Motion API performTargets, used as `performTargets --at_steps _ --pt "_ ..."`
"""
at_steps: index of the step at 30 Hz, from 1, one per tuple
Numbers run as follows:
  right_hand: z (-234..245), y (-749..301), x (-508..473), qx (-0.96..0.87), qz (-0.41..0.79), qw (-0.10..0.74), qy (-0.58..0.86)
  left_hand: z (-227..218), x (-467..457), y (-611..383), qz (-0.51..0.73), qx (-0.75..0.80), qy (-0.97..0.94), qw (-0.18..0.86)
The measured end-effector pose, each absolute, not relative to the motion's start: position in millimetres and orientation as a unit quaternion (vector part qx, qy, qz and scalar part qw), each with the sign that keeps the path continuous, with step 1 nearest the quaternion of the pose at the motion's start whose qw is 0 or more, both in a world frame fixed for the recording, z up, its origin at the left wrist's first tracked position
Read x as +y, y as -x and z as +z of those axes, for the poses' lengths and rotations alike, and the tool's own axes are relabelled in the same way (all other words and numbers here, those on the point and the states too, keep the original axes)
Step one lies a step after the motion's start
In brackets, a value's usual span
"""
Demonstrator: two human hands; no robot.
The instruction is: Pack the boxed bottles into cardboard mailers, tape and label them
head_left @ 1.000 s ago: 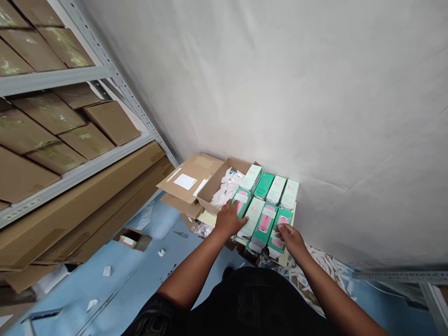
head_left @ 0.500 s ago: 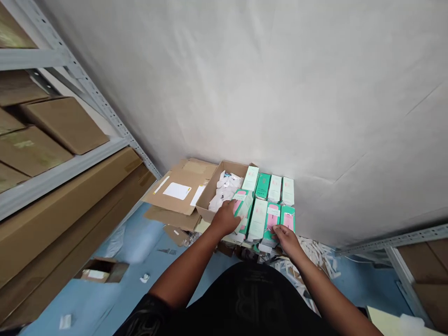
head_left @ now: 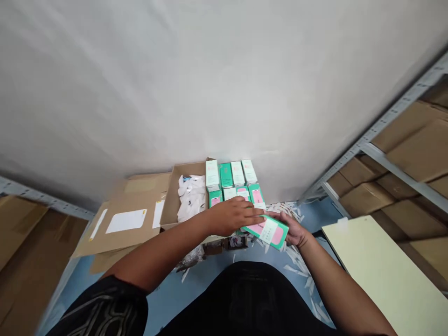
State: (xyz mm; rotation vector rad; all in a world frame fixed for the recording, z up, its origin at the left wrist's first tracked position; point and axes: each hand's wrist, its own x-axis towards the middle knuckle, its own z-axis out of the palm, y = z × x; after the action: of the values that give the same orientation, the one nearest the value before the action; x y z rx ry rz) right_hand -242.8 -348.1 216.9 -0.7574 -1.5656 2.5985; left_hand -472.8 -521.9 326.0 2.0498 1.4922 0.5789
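Observation:
A green and pink carton point(head_left: 269, 230) with a pale label is held between both hands, tilted in front of the stacked cartons. My left hand point(head_left: 231, 216) reaches over its left end, fingers closed on it. My right hand point(head_left: 293, 228) grips the right end from behind, partly hidden by the carton. Behind the hands stand several similar cartons in two rows, among them a white one point(head_left: 212, 173) and a green one point(head_left: 226, 174). My left hand and forearm cover part of the front row.
Left of the cartons, an open cardboard box point(head_left: 172, 198) holds white plastic packets point(head_left: 192, 198). Flattened cardboard point(head_left: 130, 200) lies beside it. A pale tabletop point(head_left: 385, 266) is at right, below shelves of brown boxes point(head_left: 366, 198). White strips point(head_left: 301, 261) litter the blue floor.
The view has turned to the right. A green and pink carton is now off the front row and in both hands. My left hand has left the carton it was touching at the row's left.

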Motion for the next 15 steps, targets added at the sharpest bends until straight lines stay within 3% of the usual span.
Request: performTargets --at_steps 6,11,13,15 --pt "227.7 142.3 -340.0 -0.515 0.824 0.119 0.206 334.1 -446.0 393.9 0.213 0.471 -0.814 0.267" --pt "224.9 59.8 -323.9 -0.477 0.791 0.291 0.250 280.3 -372.9 278.6 0.368 0.590 -0.703 0.148" --pt "217.9 19.7 -309.2 -0.478 0.756 0.345 0.286 253.0 -343.4 221.9 0.442 0.634 -0.603 0.197" --pt "209.4 -24.6 -292.3 -0.482 0.720 0.380 0.323 230.6 -315.1 167.3 0.468 0.611 -0.542 0.338"
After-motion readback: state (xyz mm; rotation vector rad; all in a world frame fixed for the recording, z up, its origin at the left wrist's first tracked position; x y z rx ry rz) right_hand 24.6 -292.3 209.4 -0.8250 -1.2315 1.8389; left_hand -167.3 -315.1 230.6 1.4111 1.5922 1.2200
